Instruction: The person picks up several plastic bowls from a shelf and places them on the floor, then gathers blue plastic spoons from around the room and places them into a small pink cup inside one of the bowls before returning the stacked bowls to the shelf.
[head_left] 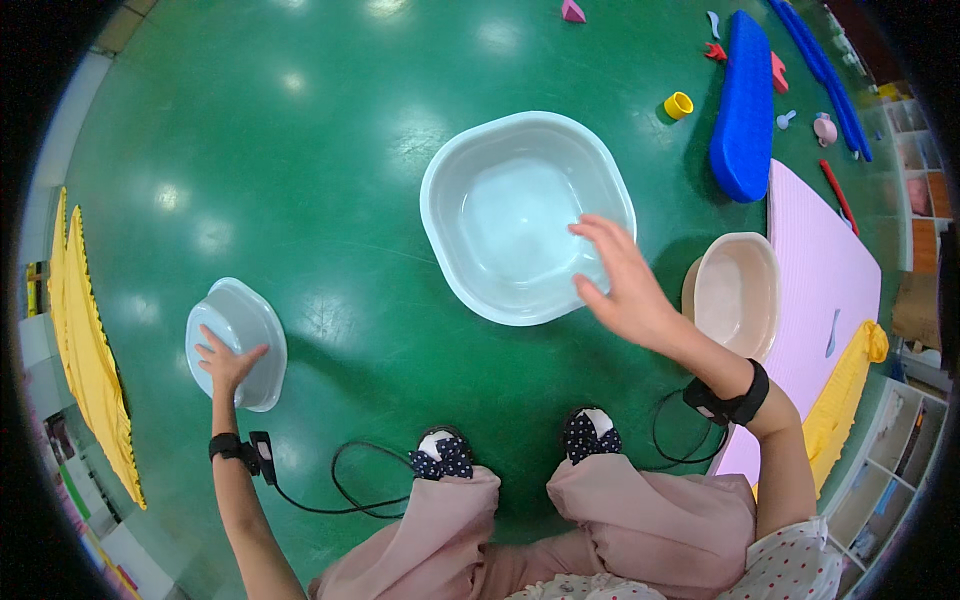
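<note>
Two hands were held wide apart above a green floor, each by a pale basin.
In the head view, the left hand (pixel 228 368), its fingers spread wide, was laid over the outside of a small basin (pixel 262 335) at the left; whether any grip was kept on it could not be told. The right hand (pixel 632 290), slightly blurred, was held with thumb and fingers well parted over the right side of a large basin (pixel 500 215), which was set upright at the centre of the floor (pixel 320 140); nothing was grasped by it. A beige basin (pixel 735 290) was seen beside a pink mat (pixel 825 260), with a yellow cup (pixel 679 106) placed farther off.
</note>
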